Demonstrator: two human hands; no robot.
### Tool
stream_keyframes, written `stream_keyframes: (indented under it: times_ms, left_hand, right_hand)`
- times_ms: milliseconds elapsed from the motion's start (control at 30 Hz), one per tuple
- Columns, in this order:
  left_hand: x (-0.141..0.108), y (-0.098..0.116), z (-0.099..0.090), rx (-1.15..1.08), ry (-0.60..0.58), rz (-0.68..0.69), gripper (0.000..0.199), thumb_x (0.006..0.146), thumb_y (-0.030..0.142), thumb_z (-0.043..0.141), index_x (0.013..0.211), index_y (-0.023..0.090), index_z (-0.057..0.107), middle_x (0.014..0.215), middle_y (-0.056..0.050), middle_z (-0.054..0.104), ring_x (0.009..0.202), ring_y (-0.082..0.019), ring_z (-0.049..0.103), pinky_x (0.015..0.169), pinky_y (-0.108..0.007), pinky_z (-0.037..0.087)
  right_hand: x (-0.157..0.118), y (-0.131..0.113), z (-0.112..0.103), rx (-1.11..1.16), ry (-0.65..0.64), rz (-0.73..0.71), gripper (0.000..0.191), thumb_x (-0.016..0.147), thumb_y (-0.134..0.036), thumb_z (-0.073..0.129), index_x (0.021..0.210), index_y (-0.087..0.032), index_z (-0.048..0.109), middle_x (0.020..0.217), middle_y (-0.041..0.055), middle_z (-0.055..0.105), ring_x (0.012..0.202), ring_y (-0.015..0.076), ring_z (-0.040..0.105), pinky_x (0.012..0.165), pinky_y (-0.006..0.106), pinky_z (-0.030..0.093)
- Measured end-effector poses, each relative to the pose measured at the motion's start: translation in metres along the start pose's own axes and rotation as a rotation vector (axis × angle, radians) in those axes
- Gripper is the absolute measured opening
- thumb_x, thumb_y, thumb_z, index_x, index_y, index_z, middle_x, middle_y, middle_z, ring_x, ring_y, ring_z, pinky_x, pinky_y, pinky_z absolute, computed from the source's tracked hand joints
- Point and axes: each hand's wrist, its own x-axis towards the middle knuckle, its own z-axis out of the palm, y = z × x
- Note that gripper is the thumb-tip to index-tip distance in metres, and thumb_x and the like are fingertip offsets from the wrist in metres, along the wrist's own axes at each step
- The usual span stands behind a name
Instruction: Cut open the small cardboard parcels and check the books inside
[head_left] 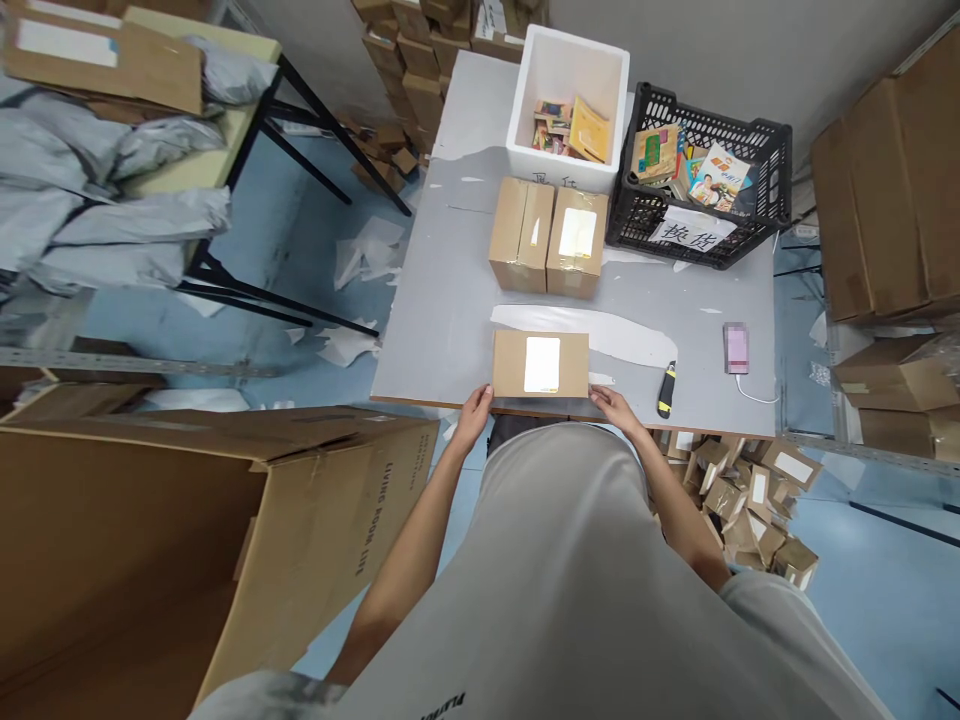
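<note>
A small brown cardboard box (510,366) with a white label (541,364) on top lies at the near edge of the grey table (450,290). My left hand (475,413) grips its left end near the lower corner, fingers closed against the side. At the opposite corner my right hand (613,406) holds the right end the same way. Just to the right of that hand lies a black and yellow utility knife (666,390). A torn strip of white paper (622,338) lies behind the box.
Two taped cardboard boxes (577,240) stand mid-table. Behind them are a white foam bin (570,165) and a black crate (701,225), both holding books. A phone (736,348) with a cable lies right. A large open carton (322,530) stands at left; small boxes (750,500) are piled below right.
</note>
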Motion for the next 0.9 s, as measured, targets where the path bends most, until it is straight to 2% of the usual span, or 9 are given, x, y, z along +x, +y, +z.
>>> stream_keyframes:
  times_ms: [100,200,367,500,600,700,900]
  left_hand:
    - [-0.006,0.005,0.003,-0.044,0.011,-0.057,0.073,0.102,0.083,0.055,0.132,0.019,0.075,0.141,-0.020,0.079,0.141,-0.035,0.072,0.115,-0.049,0.062]
    - [-0.005,0.019,0.000,-0.086,0.035,-0.063,0.074,0.106,0.081,0.052,0.137,0.017,0.072,0.144,-0.022,0.077,0.144,-0.035,0.071,0.116,-0.050,0.062]
    - [0.001,0.058,-0.019,-0.216,0.059,0.079,0.072,0.109,0.075,0.055,0.145,0.015,0.070,0.150,-0.023,0.075,0.149,-0.036,0.068,0.124,-0.054,0.057]
    - [0.004,0.080,-0.029,-0.254,0.069,0.111,0.076,0.109,0.077,0.056,0.148,0.013,0.069,0.150,-0.023,0.076,0.147,-0.036,0.070,0.125,-0.053,0.056]
    - [0.003,0.081,-0.030,-0.275,0.064,0.086,0.076,0.110,0.075,0.056,0.150,0.012,0.068,0.151,-0.024,0.075,0.146,-0.036,0.071,0.125,-0.052,0.056]
    - [0.003,0.073,-0.026,-0.290,0.038,0.018,0.072,0.110,0.071,0.058,0.148,0.010,0.068,0.154,-0.025,0.073,0.146,-0.035,0.071,0.125,-0.052,0.056]
    - [0.008,0.059,-0.016,-0.298,0.047,0.023,0.063,0.107,0.069,0.064,0.142,0.017,0.072,0.164,-0.020,0.067,0.151,-0.034,0.066,0.127,-0.050,0.054]
  right_hand:
    - [-0.003,-0.003,0.001,0.001,0.000,-0.021,0.058,0.082,-0.070,0.089,0.116,-0.024,0.087,0.129,0.0132,0.088,0.138,0.0361,0.078,0.128,0.062,0.052]
    - [-0.002,-0.016,-0.005,0.010,-0.010,-0.063,0.061,0.083,-0.072,0.087,0.121,-0.025,0.087,0.134,0.0134,0.086,0.142,0.0365,0.075,0.131,0.061,0.050]
    - [0.000,-0.050,-0.016,0.053,-0.043,-0.197,0.075,0.087,-0.077,0.082,0.139,-0.024,0.081,0.153,0.0153,0.077,0.152,0.0370,0.068,0.134,0.058,0.048]
    - [0.003,-0.067,-0.014,0.088,-0.040,-0.223,0.077,0.086,-0.077,0.084,0.142,-0.024,0.080,0.157,0.0149,0.075,0.155,0.0374,0.065,0.133,0.057,0.048]
    - [0.005,-0.064,-0.010,0.090,-0.057,-0.205,0.076,0.086,-0.076,0.085,0.141,-0.024,0.080,0.156,0.0147,0.075,0.155,0.0375,0.065,0.133,0.057,0.049]
    - [0.008,-0.053,-0.004,0.060,-0.069,-0.171,0.079,0.083,-0.077,0.085,0.142,-0.024,0.080,0.159,0.0143,0.074,0.153,0.0388,0.065,0.130,0.059,0.051]
    - [0.017,-0.033,0.003,0.053,-0.074,-0.188,0.086,0.086,-0.076,0.083,0.154,-0.025,0.073,0.172,0.0134,0.062,0.156,0.0410,0.062,0.131,0.059,0.051]
